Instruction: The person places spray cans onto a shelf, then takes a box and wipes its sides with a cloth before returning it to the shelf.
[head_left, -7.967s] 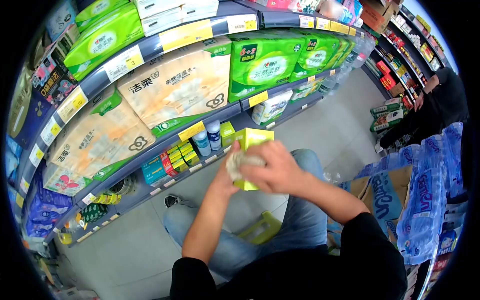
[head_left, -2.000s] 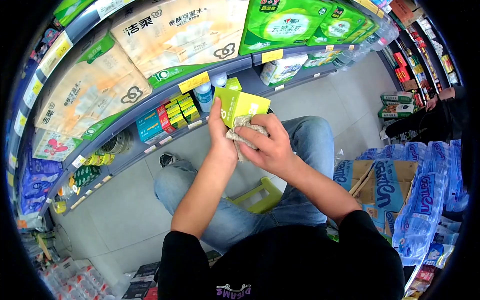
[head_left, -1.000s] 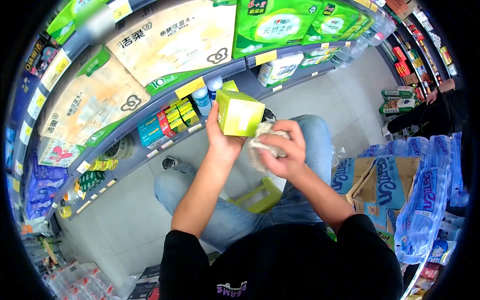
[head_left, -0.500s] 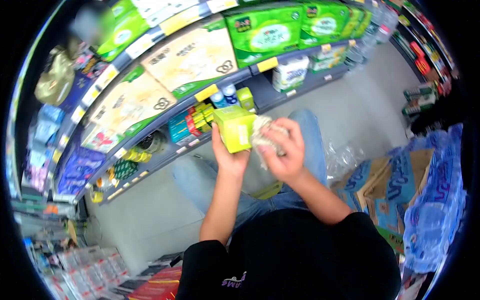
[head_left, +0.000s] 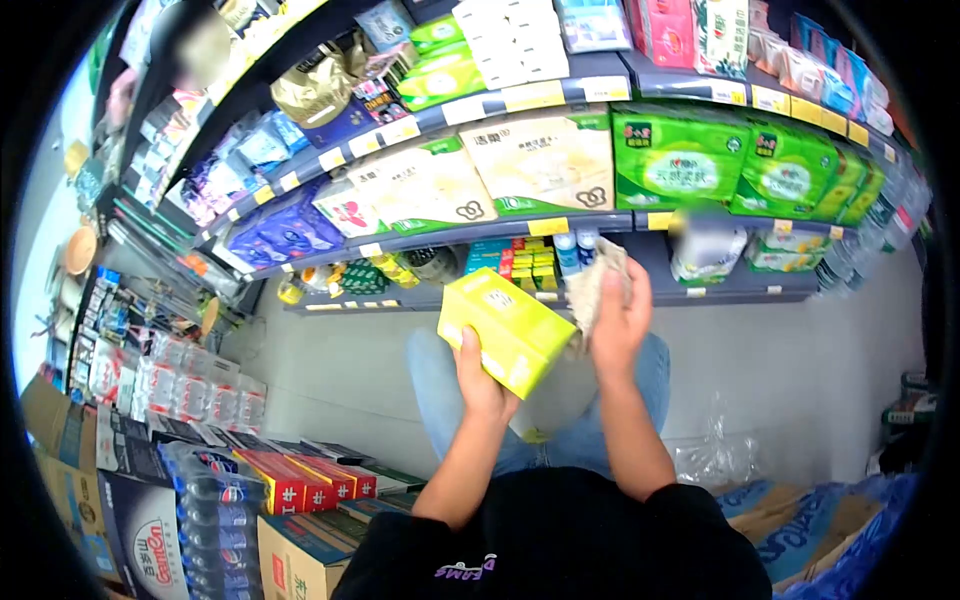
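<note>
My left hand [head_left: 483,385] grips a yellow-green carton [head_left: 515,335] from below, its thumb on the near side. The carton is tilted, with its long side and right end facing me. To the right of it, my right hand [head_left: 622,330] is closed around a crumpled beige cloth [head_left: 594,285]. The cloth is held up near the carton's right end and looks apart from it. Both hands are above my knees, in front of the lowest shelf [head_left: 410,298].
Packs of green tissue [head_left: 680,160] and beige tissue [head_left: 540,165] fill the middle shelf. Small yellow boxes [head_left: 533,265] and a white paper pack [head_left: 705,255] stand below. Bottled drinks [head_left: 215,510] and cartons [head_left: 300,555] are at lower left; clear plastic wrap [head_left: 715,455] lies at right.
The view has swung left, showing more of the shelves. My left hand has turned the carton so its long side shows. The cloth, earlier against the carton's right side, is now raised beside it.
</note>
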